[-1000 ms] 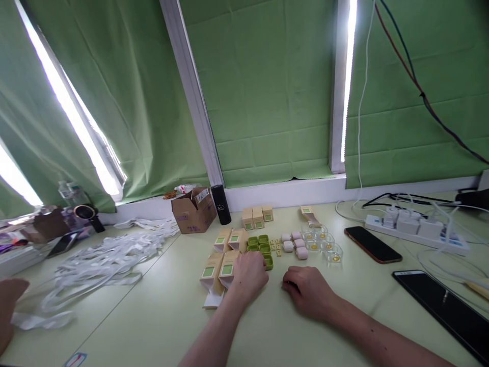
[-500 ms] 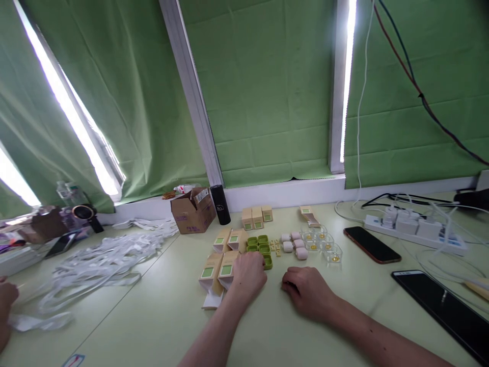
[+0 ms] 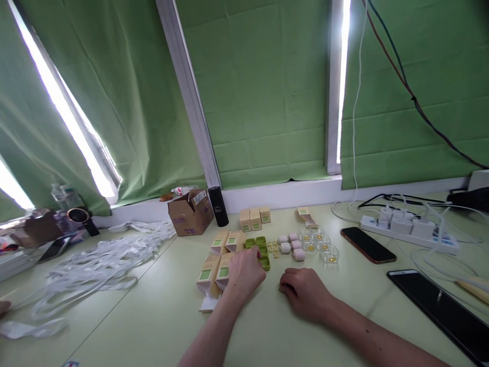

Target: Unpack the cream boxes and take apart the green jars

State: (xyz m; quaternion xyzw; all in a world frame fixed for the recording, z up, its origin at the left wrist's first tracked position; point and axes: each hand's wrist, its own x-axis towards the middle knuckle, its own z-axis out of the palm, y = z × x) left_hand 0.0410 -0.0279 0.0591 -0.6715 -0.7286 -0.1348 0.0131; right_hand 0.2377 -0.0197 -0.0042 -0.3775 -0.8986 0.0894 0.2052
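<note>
Small boxes and green trays on a table.
Left hand at the trays, grip impossible to tell; right hand loosely closed near pink blocks.

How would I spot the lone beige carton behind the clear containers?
On the pale green table, beyond the right hand, find the cluster of clear containers. Just behind them lies one beige carton, its creased end pointing toward the viewer. Unlike the three grouped cartons to its left, it lies alone.
</note>
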